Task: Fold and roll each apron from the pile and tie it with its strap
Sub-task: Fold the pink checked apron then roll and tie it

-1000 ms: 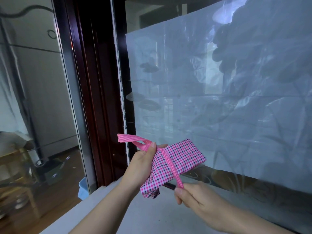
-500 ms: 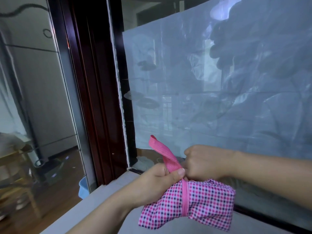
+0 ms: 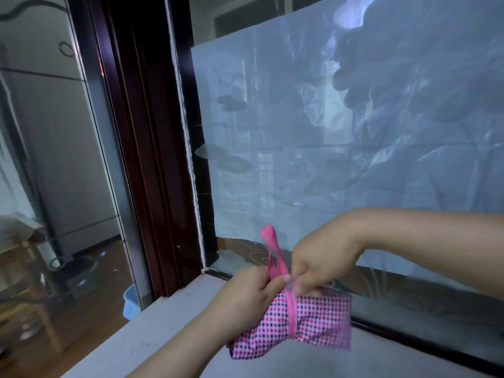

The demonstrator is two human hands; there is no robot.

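A rolled pink checked apron [image 3: 313,326] hangs just above the grey ledge [image 3: 152,331], cinched at its middle by a pink strap [image 3: 291,312]. My left hand [image 3: 251,296] grips the roll's left end and pinches the strap under the thumb. A loop of the strap [image 3: 272,249] stands up between the hands. My right hand [image 3: 319,257] comes in from the right above the roll, and its fingers pinch the strap at the knot. The strap's free ends are hidden by the fingers.
The ledge runs along a window covered with pale blue film [image 3: 327,145], with a dark wooden frame [image 3: 152,159] to its left. Beyond the ledge's left edge is a glass panel and a blue bin [image 3: 132,301] on the floor.
The roll came down from in front of the window to just above the ledge. My right hand went from below the roll to above it, the strap now cinches the middle, and its loop stands upright.
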